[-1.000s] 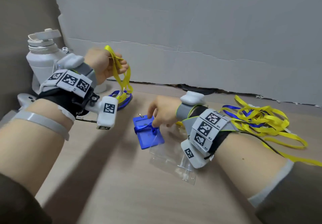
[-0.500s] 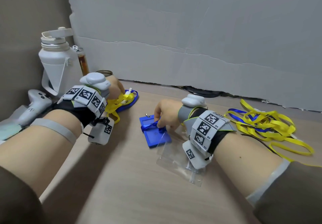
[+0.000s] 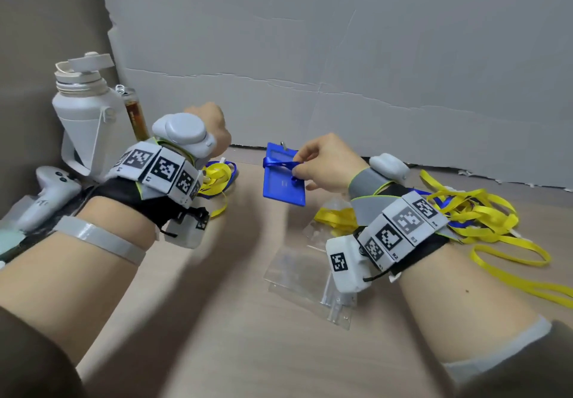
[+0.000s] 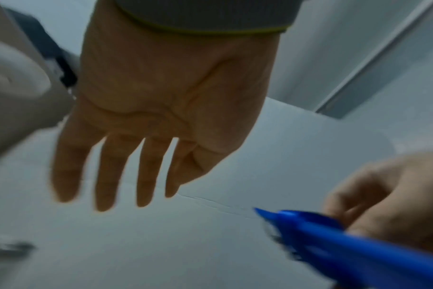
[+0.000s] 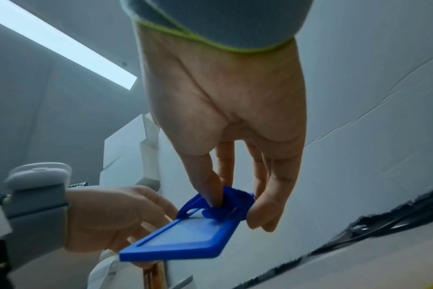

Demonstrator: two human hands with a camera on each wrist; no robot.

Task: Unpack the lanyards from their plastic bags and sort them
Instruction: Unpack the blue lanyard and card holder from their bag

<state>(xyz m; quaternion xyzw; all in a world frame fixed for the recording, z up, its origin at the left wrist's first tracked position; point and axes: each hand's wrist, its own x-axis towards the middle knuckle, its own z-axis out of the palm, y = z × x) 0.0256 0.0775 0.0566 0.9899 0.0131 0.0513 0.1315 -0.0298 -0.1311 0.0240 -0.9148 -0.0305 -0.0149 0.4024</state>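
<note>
The right hand (image 3: 322, 165) is pinching the wrapped blue ribbon on a blue badge holder (image 3: 283, 177), lifted above the table (image 3: 248, 335). The left hand (image 4: 161, 101), fingers straight and empty, is reaching over; it should steady the holder while the ribbon unwinds.

**What I count on the table**

I see one blue badge holder (image 3: 282, 173), two heaps of lanyards (image 3: 474, 214) (image 3: 217, 176), two clear bags (image 3: 305, 276) (image 3: 333, 211), one white bottle (image 3: 85, 115), one can (image 3: 135, 112), one controller (image 3: 51, 194).
</note>
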